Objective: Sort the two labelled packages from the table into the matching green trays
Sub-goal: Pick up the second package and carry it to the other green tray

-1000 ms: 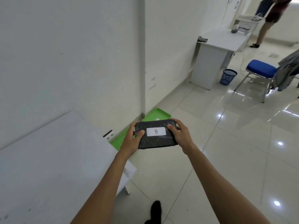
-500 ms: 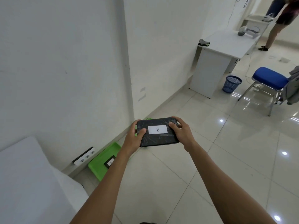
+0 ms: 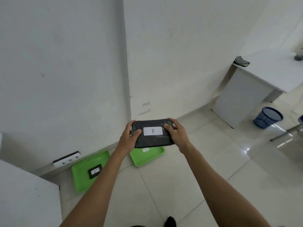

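A black wrapped package [image 3: 152,134] with a white label reading B is held flat in front of me, my left hand [image 3: 128,139] gripping its left end and my right hand [image 3: 177,135] its right end. Below it on the floor by the wall lies a green tray [image 3: 147,157] with a small white label, partly hidden by the package. A second green tray [image 3: 83,177] lies to the left, holding a small black package [image 3: 95,171] with a white label.
A white table corner [image 3: 27,199] fills the lower left. A power strip [image 3: 67,158] sits by the wall. A white desk [image 3: 255,89] and a blue wastebasket [image 3: 267,117] stand at right, with chair legs [image 3: 287,133] nearby.
I have stepped closer to the wall and looked down; both green trays are now in view under the package. My hands hold the package as before.
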Motion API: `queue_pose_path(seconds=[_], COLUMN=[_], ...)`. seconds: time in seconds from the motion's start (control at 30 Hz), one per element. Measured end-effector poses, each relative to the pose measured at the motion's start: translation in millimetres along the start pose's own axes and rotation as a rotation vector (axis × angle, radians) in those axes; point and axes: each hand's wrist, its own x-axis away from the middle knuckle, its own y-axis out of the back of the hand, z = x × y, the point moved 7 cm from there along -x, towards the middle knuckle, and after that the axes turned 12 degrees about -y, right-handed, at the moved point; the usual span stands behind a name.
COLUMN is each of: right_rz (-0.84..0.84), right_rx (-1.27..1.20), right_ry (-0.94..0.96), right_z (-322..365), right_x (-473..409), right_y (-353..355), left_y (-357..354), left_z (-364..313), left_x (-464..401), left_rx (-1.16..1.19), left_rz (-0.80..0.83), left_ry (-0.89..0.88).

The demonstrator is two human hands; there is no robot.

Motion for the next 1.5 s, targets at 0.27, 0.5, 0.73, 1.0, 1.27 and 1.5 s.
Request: queue_pose_path(seconds=[0.27, 0.5, 0.73, 1.0, 1.27, 1.5], right_rz=[0.156, 0.256, 0.368, 0.406, 0.411, 0.34], right_rx=[0.087, 0.17, 0.27, 0.363, 0.441, 0.478], right_ry=[-0.01, -0.026, -0.073, -0.132, -0.195, -0.216], right_z=[23, 34, 30, -29, -217, -434], right_x=[-113, -206, -276, -356, -455, -525], right_y=[27, 8, -9, -44, -113, -167], left_y=[-53, -64, -67, -83, -108, -148], left_z=[17, 64, 101, 195, 412, 632], left_x=[-71, -134, -188, -221, -220, -184], left_rx=[0.031, 0.025, 0.003, -0.025, -0.079, -0.174], left_rz=[-0.148, -0.253, -0.295, -0.309, -0.25, -0.308], left_ry=[0.093, 0.165, 0.254, 0.366, 0.507, 0.58])
